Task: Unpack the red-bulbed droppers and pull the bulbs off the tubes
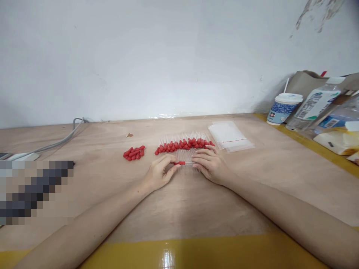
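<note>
My left hand [162, 172] pinches a red rubber bulb [181, 163] between thumb and fingers. A thin clear tube [189, 163] runs from the bulb's right end, and my right hand [210, 164] grips its other end. Beneath and between my hands lie several loose clear tubes [183, 155] side by side. Just beyond them is a row of red-bulbed droppers [185, 144], their clear stems pointing away from me; my right fingers rest close to its right end. Left of my left hand sits a small pile of loose red bulbs [134, 153].
Clear zip bags [231, 136] lie behind my right hand. At the far right stand a lidded paper cup [284, 108], a plastic bottle [314, 104] and packaging [336, 140]. A grey cable [61, 142] crosses the back left. Yellow tape [140, 254] edges the table.
</note>
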`<state>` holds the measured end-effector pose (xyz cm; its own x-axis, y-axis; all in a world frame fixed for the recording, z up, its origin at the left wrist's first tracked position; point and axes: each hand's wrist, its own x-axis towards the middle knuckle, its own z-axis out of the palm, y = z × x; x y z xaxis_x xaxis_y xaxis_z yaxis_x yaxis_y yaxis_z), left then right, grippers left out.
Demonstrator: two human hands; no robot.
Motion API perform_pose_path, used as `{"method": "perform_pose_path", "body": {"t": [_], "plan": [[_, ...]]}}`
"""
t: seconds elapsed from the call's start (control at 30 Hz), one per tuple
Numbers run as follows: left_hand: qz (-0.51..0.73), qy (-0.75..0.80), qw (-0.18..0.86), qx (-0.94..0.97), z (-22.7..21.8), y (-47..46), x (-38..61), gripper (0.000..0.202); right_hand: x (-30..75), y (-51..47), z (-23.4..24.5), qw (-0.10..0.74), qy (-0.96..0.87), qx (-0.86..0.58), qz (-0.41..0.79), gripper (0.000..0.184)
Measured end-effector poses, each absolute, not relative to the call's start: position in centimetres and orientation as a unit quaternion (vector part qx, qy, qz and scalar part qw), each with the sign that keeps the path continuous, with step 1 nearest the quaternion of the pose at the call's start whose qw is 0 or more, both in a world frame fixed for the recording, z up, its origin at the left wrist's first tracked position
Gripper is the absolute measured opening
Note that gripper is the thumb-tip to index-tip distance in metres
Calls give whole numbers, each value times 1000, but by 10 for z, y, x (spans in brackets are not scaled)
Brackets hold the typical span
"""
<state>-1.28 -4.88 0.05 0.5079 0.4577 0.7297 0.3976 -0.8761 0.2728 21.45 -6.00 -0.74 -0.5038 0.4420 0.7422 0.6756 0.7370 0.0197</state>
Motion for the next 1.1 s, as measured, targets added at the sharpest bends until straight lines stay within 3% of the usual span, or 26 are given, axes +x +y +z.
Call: {"method": "perform_pose_path", "body": {"t": [0.17, 0.57, 1.1], "plan": [[381, 230, 2, 896, 1, -47, -8, 27, 211, -61, -8, 374, -860, -312, -153, 16], [384, 183, -78, 902, -2, -44, -4, 17, 199, -60, -11, 388, -867, -279, -139, 17], [299, 187, -49, 934, 5, -56, -11, 17, 202, -65, -8, 380, -888, -186, -181, 14]]}}
